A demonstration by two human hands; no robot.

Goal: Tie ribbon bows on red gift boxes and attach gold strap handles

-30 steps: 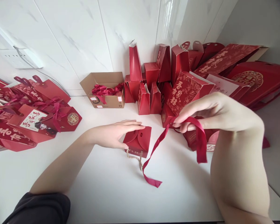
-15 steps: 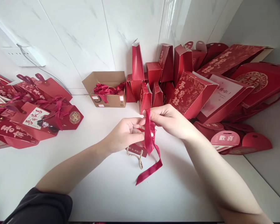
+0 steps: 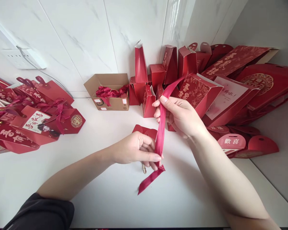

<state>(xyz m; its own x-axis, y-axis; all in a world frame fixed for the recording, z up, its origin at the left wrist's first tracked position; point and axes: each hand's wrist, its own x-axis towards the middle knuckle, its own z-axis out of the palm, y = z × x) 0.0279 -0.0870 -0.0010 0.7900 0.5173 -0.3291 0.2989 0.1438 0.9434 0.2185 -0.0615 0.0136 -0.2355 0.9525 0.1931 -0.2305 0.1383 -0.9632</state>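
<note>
Red satin ribbon (image 3: pixel 160 134), long axis near-vertical in view, pinched in fingers of right hand (image 3: pixel 183 118) above, left hand (image 3: pixel 135 148) below; lower end slants leftward.

The bare left hand (image 3: pixel 136 148) and right hand (image 3: pixel 183 118) are parting — stretching the long, flat crimson satin ribbon (image 3: pixel 161 131) between them.

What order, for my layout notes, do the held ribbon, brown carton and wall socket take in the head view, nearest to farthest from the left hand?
1. Held ribbon: in the left hand.
2. Brown carton: beyond, slightly left.
3. Wall socket: farthest, upper left.
</note>
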